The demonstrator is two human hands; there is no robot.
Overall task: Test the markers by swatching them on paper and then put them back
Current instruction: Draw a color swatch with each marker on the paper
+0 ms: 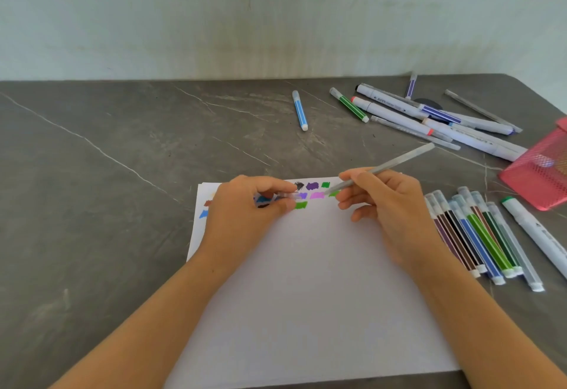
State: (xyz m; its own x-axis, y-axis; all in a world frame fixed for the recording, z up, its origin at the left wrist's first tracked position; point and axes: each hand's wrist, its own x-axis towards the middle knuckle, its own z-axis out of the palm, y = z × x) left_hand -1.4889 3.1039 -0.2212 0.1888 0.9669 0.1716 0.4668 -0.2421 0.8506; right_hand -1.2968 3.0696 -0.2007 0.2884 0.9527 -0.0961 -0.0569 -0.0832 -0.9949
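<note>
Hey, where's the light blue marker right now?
Head view: the light blue marker lies alone on the grey table, beyond the paper and left of the loose pile of markers.

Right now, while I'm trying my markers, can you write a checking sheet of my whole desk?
Surface: grey table with pale veins.
Job's things: white paper, colour swatches along its far edge; row of markers right of the paper; loose pile far right; blue marker lying alone; pink mesh basket at the right edge.
Clutter: dark round thing, half hidden under the pile.
Hands: left hand pinches a small clear cap over the swatches; right hand grips a grey marker, tip near the swatches.
Cables: nothing seen.
Surroundings: pale stained wall behind the table.
</note>
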